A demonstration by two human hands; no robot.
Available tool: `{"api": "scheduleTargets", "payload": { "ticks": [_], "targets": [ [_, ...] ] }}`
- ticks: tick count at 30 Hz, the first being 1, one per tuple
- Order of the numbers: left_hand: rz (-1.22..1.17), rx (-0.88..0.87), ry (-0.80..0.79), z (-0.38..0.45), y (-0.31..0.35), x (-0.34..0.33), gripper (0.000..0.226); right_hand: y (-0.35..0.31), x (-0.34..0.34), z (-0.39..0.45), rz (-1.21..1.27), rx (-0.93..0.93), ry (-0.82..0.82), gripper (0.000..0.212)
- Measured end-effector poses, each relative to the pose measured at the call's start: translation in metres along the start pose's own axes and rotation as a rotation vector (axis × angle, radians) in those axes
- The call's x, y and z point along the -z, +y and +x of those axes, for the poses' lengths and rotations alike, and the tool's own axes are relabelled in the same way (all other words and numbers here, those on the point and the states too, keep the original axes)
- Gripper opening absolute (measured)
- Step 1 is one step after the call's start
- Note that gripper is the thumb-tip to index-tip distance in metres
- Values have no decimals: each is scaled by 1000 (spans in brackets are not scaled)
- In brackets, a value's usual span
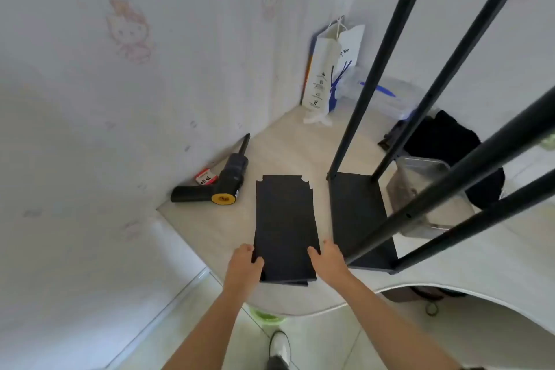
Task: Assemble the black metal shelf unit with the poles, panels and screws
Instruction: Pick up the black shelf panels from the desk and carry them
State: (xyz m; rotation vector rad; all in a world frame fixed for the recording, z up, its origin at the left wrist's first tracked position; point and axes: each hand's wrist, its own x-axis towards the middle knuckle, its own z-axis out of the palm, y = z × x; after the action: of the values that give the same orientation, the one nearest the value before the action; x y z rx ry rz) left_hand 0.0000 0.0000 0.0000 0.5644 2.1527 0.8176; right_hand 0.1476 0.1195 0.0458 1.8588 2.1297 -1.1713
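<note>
A: Where is the panel?

B: The black panel (284, 225) lies flat on the table (210, 228), near the middle. More panels seem to lie under it, but I can't tell how many.

A: What do the hands do?

B: Both hold its near end. The left hand (244, 263) grips the corner at 7 o'clock, thumb on top. The right hand (327, 258) grips the corner at 5 o'clock, thumb on top too.

A: What is next to it?

B: At 3 o'clock stands the frame (357, 219). It has a black shelf at the bottom and four poles (387, 39) going up. It is just beside the panel.

A: And the other way?

B: At 10 o'clock a black drill (223, 180) with a yellow end lies by the wall. A small red box (205, 176) lies just behind it.

A: Farther back?

B: At 1 o'clock a white bag (322, 69) stands in the corner. A clear tub (420, 189) sits behind the frame, at 3 o'clock.
</note>
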Motion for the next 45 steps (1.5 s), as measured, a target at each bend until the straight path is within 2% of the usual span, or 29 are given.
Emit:
{"api": "scheduleTargets", "payload": {
  "ticks": [2, 5, 7, 9, 12, 15, 25, 30, 33, 36, 41, 45],
  "targets": [
    [-8, 26, -15, 9, 1, -3, 17, -3, -1, 8, -12, -50, -21, 50],
    [53, 67, -75, 17, 3, -6, 42, -5, -2, 19, 10, -116, -86, 48],
    [147, 70, -112, 21, 6, -8, 53, -6, -4, 22, 25, -140, -139, 37],
    [202, 76, -138, 24, 11, -10, 56, -6, -5, 24, 16, -143, -157, 29],
    [262, 92, -149, 24, 18, -15, 75, -6, -10, 26, -69, -102, -135, 25],
    [266, 93, -134, 21, 20, -16, 84, -4, -17, 23, -31, -112, -157, 20],
    [141, 171, -113, 20, 32, -16, 76, -4, -7, 26, 137, -216, -165, 17],
    [-38, 330, -107, 24, 41, -7, 75, 5, -3, 27, 212, -267, -117, 34],
    [-144, 389, -96, 27, 40, -2, 60, 9, -2, 26, 333, -332, -146, 39],
    [-272, 407, -108, 42, 23, -1, 66, 11, -1, 23, 492, -397, -202, 42],
    [-429, 432, -179, 29, 47, 22, 43, 9, 0, 12, 626, -400, -240, 33],
    [-485, 414, -234, 22, 47, 25, 41, 10, -6, 3, 654, -397, -211, 29]
  ]
}}
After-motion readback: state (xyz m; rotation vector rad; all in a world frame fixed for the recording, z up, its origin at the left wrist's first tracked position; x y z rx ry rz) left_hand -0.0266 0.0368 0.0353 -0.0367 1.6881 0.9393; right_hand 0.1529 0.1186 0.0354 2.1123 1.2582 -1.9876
